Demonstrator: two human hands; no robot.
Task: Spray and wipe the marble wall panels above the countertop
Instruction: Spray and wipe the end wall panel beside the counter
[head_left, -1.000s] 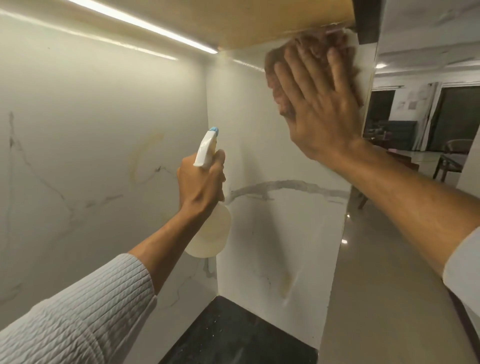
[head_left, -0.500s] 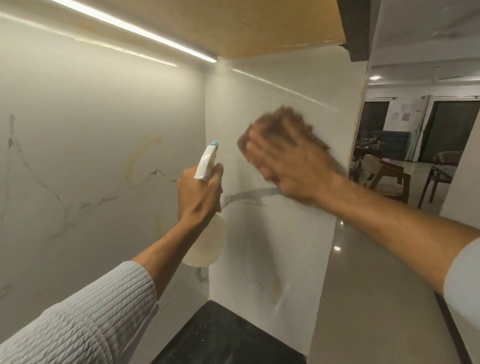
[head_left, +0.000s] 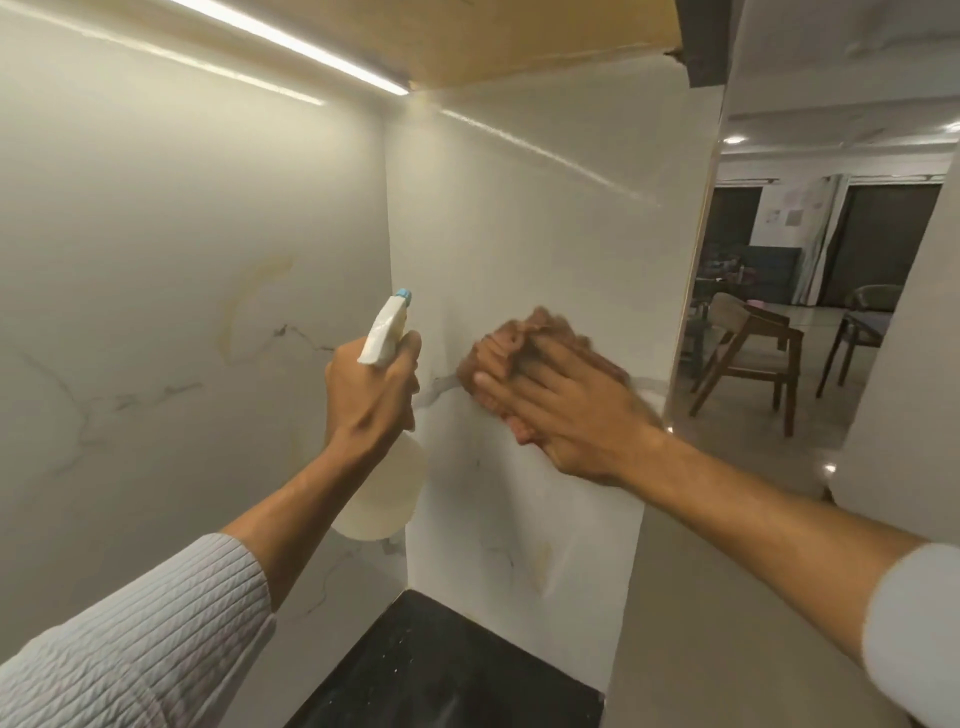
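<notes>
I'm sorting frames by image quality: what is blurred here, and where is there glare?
Head view: the right hand and the brown cloth under it are smeared by motion blur; the left hand and its spray bottle look sharp. The light strip under the cabinet is blown out, and its reflection streaks across the marble side panel. Straight edges bow from the wide lens.

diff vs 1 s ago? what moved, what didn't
The right hand swept the brown cloth down the side marble panel, from the top corner under the cabinet to mid-height, flat on the panel throughout. Unchanged: the left hand keeps its grip on the spray bottle, raised near the corner.
</notes>
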